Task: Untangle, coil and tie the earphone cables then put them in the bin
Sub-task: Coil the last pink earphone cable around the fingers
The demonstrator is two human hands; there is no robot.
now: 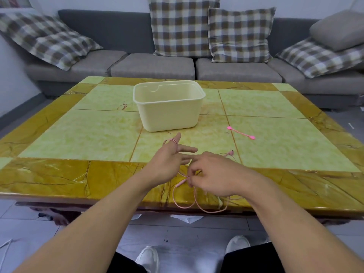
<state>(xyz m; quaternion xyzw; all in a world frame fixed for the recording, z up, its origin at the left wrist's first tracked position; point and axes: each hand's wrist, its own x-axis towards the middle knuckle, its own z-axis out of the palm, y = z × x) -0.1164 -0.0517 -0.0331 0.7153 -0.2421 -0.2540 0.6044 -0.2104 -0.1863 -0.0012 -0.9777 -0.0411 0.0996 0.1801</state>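
Head view: right hand (213, 174) pinches the pink earphone cable (194, 201) at the worktop (59, 174) edge, feeding coils round the left hand's (169, 158) straight, spread fingers (175, 141) — tie (241, 132) and bin (169, 107) wait beyond, likely for later

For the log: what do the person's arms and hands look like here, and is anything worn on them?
Both forearms are bare up to the frame edge: no sleeves in view. The left hand and right hand have no gloves, and no rings, watch or wristband are visible. Nails look short and unpainted. Lower down, dark trousers and white shoes show.
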